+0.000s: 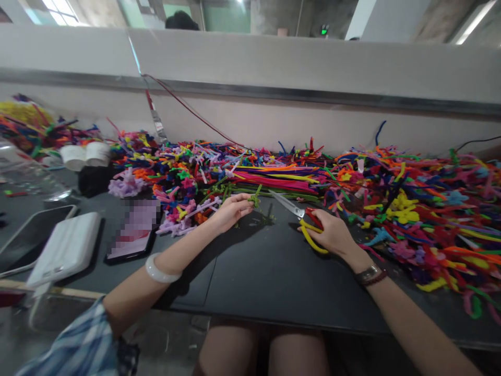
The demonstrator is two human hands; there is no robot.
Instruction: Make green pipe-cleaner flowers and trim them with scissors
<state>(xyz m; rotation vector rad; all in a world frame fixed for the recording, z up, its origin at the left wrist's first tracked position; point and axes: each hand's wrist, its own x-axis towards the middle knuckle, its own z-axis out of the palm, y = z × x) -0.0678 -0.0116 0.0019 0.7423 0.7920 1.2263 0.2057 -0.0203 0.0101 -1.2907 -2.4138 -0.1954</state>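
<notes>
My left hand (234,211) pinches a small green piece of pipe cleaner (255,199) just above the dark table. In my right hand (331,230) are scissors (291,209) with yellow and red handles; my fingers are closed round the grips. The silver blades point up and left toward the green piece but stay apart from it. Small green scraps (266,219) lie on the table beneath my left hand. Behind both hands lies a bundle of long straight pipe cleaners (282,180) in pink, yellow, purple and green.
Heaps of bent, colourful pipe cleaners (430,209) spread along the back and right. At left are a phone (133,230), a white power bank (66,248), another dark device (35,235), white cups (86,155) and a clear plastic container (31,172). A partition (274,68) rises behind the table.
</notes>
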